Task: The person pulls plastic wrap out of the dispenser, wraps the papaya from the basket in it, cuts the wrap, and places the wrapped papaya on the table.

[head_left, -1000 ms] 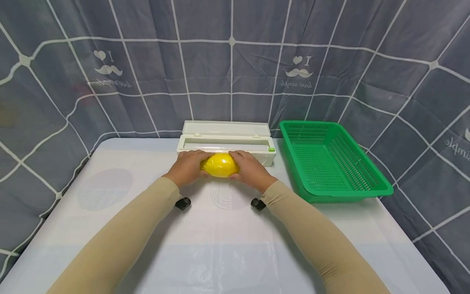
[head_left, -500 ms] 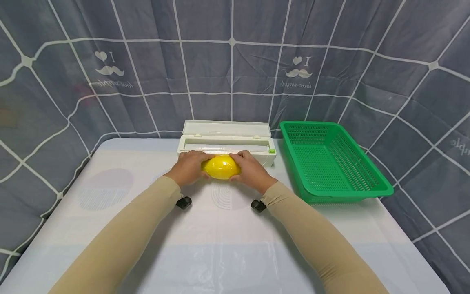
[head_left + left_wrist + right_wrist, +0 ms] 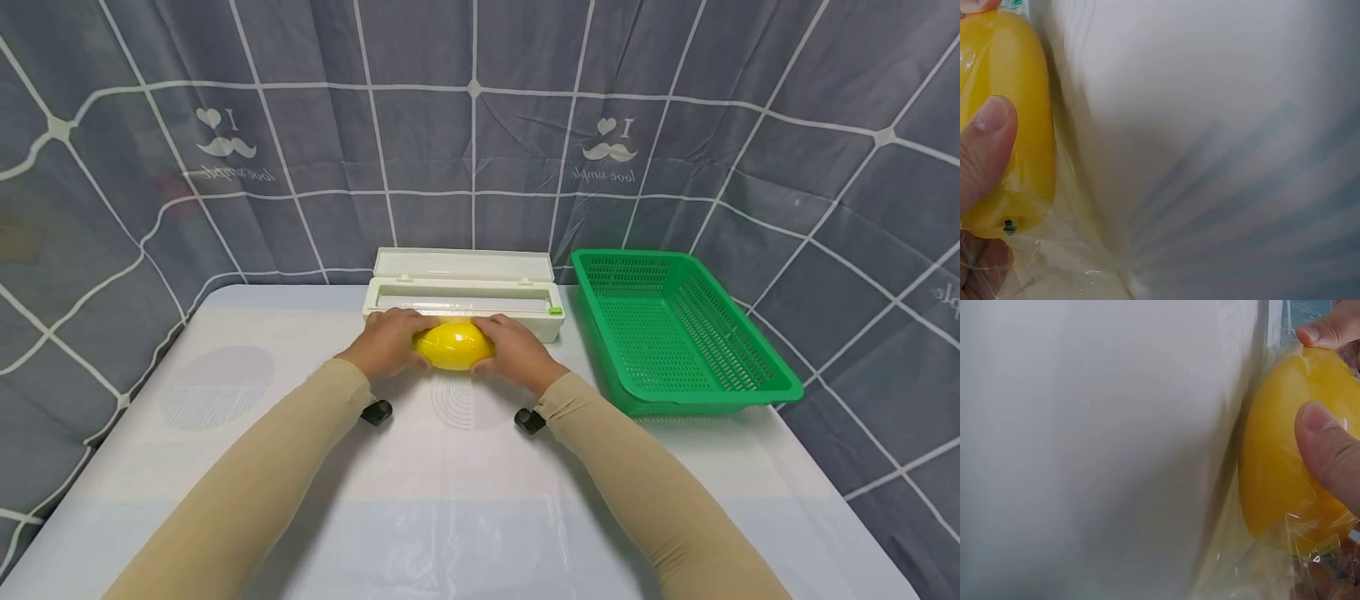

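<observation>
A smooth yellow fruit (image 3: 453, 346), lemon-shaped with a small green stem mark at one end, is wrapped in clear cling film (image 3: 1054, 262). My left hand (image 3: 384, 340) grips its left end, thumb pressed on the filmed side in the left wrist view. Around the opposite end curl the fingers of my right hand (image 3: 517, 346), whose thumb (image 3: 1329, 444) lies on the yellow surface. Directly behind the fruit stands a white cling film dispenser (image 3: 465, 283) with its lid raised and a green slider (image 3: 555, 311) at its right end. Fingers cover part of its front.
To the right of the dispenser sits a green perforated plastic basket (image 3: 675, 325). A pale patterned cloth (image 3: 450, 533) covers the table. Grey checked curtains (image 3: 420, 150) surround it at the back and sides.
Both hands and the fruit have shifted very slightly toward me, away from the dispenser. The dispenser and basket keep their places.
</observation>
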Motion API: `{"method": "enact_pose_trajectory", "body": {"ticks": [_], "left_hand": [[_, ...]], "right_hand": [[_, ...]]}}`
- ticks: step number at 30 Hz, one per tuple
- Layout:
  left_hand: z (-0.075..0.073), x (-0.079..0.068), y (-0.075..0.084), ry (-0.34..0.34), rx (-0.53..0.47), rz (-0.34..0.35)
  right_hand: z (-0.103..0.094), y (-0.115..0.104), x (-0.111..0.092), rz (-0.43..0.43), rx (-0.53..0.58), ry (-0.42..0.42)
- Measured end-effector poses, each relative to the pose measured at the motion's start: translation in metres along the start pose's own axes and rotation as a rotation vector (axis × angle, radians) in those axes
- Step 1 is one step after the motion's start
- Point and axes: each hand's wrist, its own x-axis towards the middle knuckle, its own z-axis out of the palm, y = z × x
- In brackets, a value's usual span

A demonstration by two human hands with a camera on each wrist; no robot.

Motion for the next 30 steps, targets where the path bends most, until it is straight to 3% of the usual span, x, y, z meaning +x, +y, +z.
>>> {"method": "enact_pose_trajectory", "body": {"ticks": [7, 18, 30], "left_hand": [[0.002, 0.0015, 0.0, -0.008, 0.017, -0.004], [0.0028, -0.0028, -0.0003, -0.062, 0.06, 0.002], [0.003, -0.0018, -0.0007, -0.054, 0.068, 0.01]], "right_hand": [[0.0015, 0.0016, -0.0016, 0.004, -0.044, 0.014], [0.0023, 0.0031, -0.0011, 0.039, -0.014, -0.009], [0.003, 0.0035, 0.0022, 0.074, 0.012, -0.023]]}}
